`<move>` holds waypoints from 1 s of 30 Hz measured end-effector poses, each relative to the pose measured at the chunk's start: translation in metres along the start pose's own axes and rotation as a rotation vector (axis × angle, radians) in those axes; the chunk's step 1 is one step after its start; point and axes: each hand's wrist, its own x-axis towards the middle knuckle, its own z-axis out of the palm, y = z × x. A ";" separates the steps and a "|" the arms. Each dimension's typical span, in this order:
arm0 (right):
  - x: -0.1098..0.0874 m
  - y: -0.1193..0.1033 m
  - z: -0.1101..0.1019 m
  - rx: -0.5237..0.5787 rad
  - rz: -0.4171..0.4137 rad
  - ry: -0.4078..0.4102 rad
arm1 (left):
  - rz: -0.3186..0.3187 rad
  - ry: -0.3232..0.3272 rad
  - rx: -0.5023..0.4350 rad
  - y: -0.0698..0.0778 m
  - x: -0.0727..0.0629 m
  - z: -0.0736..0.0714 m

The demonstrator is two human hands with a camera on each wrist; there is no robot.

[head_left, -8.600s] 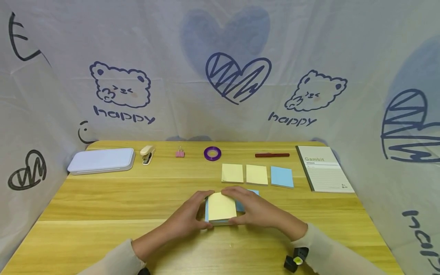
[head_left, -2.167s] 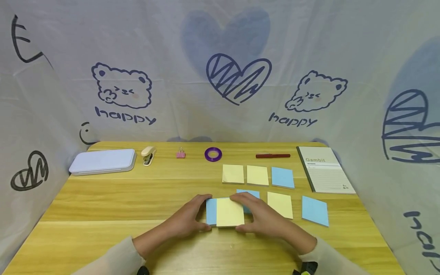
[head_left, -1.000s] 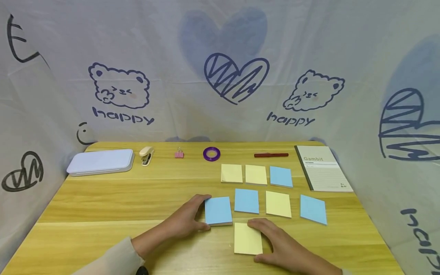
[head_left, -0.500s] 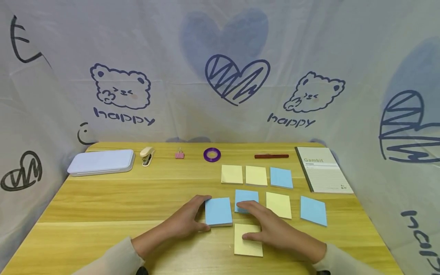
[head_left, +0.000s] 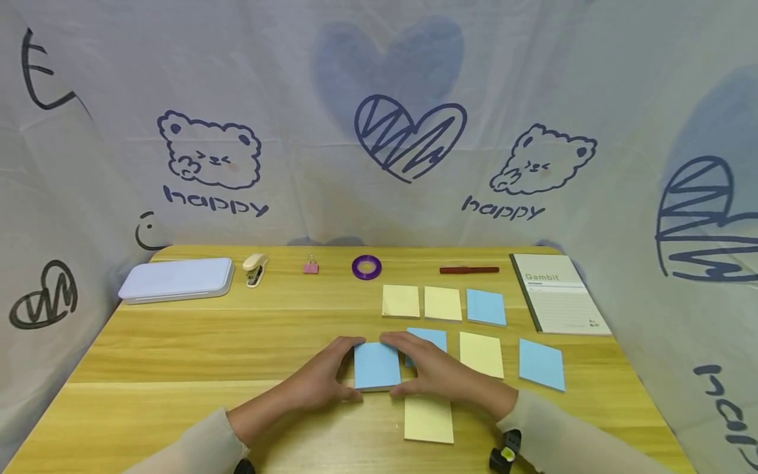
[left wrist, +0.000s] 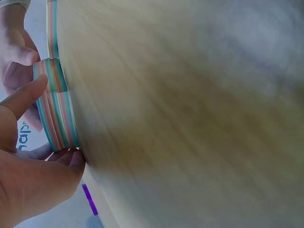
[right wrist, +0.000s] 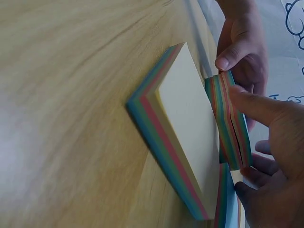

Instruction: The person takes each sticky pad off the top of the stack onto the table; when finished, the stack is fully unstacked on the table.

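Note:
A small stack of sticky note pads, blue on top (head_left: pixel 377 365), lies between both hands. My left hand (head_left: pixel 314 376) grips its left side, thumb at the near edge and fingers at the far edge. From the right, my right hand (head_left: pixel 444 370) holds the stack the same way. Striped edges of the stack (right wrist: pixel 227 121) show a thin dark gap between pads in the right wrist view. Just in front and to the right lies a yellow sticky note pad (head_left: pixel 429 424), partly covered by the right hand. Behind that hand, another blue pad (head_left: pixel 428 337) is partly hidden.
More yellow (head_left: pixel 481 354) and blue (head_left: pixel 541 364) pads lie to the right. Behind is a row of two yellow pads (head_left: pixel 400 301) and a blue one (head_left: pixel 486 307). Along the back are a pencil case (head_left: pixel 177 278), stapler (head_left: pixel 255 270), binder clip (head_left: pixel 310 266), purple tape (head_left: pixel 366 267), pen (head_left: pixel 469 270) and notebook (head_left: pixel 559 293).
Pads have been spread out on the right since the earliest frame. The right hand slid a yellow pad off the stack, left it at the front, and returned to the stack; the left hand stayed put.

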 end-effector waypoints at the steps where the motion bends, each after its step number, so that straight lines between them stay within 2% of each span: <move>1: 0.001 0.000 0.001 -0.004 -0.002 -0.004 | 0.000 0.001 0.002 0.000 0.000 0.000; 18: 0.004 -0.005 0.000 -0.030 0.006 0.006 | 0.001 0.011 0.051 0.000 0.000 0.003; 24: -0.002 -0.005 -0.004 -0.036 0.002 0.040 | -0.003 0.015 0.045 0.001 -0.001 0.003; 30: -0.017 -0.007 -0.012 -0.016 0.056 0.041 | 0.007 0.026 0.055 0.000 0.000 0.003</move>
